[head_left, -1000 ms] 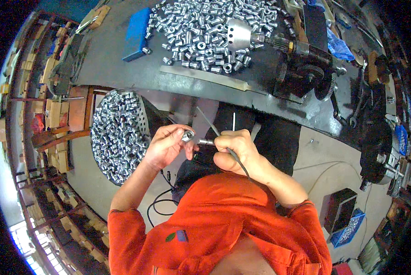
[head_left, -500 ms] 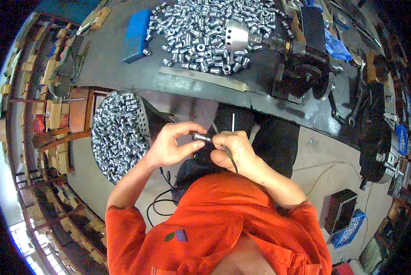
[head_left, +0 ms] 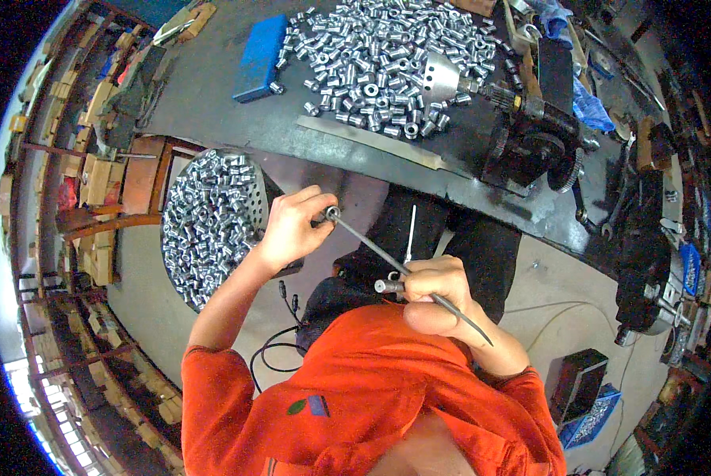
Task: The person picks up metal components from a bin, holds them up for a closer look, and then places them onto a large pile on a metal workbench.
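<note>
My left hand [head_left: 290, 228] pinches a small metal sleeve [head_left: 332, 213] at the tip of a thin dark rod [head_left: 387, 258]. My right hand [head_left: 438, 289] grips that rod near its middle and also holds a short metal sleeve [head_left: 387, 285] between thumb and fingers. The rod's pointed tail sticks out past my right wrist. Both hands are over my lap, below the edge of the dark workbench [head_left: 212, 103].
A round perforated basket [head_left: 212, 222] full of several metal sleeves stands left of my left hand. A heap of sleeves [head_left: 379, 55], a blue box [head_left: 260, 55], a metal chuck [head_left: 442, 75] and a black machine [head_left: 538, 135] sit on the bench.
My hands have moved apart: the left slid a sleeve out to the rod's tip, the right drew back toward my body with the rod.
</note>
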`<state>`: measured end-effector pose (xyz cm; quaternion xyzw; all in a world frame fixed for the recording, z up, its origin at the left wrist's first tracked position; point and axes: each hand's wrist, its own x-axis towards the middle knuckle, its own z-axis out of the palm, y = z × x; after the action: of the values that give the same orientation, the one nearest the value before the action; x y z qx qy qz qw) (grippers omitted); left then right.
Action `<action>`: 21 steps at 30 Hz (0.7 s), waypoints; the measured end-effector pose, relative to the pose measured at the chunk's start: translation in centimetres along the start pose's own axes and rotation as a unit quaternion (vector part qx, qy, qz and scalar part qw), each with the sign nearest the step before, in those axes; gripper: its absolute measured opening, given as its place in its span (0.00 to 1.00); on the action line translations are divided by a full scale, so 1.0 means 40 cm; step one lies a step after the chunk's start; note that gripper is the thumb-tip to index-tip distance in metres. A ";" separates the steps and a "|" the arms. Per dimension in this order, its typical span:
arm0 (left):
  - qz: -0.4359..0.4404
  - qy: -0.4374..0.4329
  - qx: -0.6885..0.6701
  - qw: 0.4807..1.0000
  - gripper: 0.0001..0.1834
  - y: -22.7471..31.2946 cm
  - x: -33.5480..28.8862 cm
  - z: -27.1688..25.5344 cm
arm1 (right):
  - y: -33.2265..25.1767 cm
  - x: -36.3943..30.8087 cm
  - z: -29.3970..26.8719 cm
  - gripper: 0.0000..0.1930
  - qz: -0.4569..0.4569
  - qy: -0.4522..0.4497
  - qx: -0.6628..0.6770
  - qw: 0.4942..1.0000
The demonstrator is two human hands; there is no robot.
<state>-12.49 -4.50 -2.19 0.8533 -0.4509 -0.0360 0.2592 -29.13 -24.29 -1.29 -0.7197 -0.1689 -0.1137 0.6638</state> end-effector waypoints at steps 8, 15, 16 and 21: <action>0.130 -0.036 0.027 0.990 0.19 0.022 0.008 0.017 | 0.054 0.037 0.024 0.15 0.051 -0.028 -0.015 0.998; 0.032 -0.036 0.054 0.997 0.12 -0.030 0.071 0.018 | 0.039 -0.005 -0.009 0.15 -0.042 0.012 -0.142 0.989; -0.019 -0.056 0.058 0.997 0.13 -0.032 0.106 0.005 | 0.026 -0.004 -0.011 0.15 -0.065 0.051 -0.162 0.983; -0.047 0.062 -0.024 0.997 0.17 -0.074 0.389 0.017 | 0.039 -0.027 -0.011 0.14 -0.022 0.072 -0.126 0.989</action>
<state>-1.28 -15.66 -1.51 0.8677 -0.3924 -0.0062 0.3050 -29.46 -24.94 -3.11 -0.7835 -0.1206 -0.1998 0.5759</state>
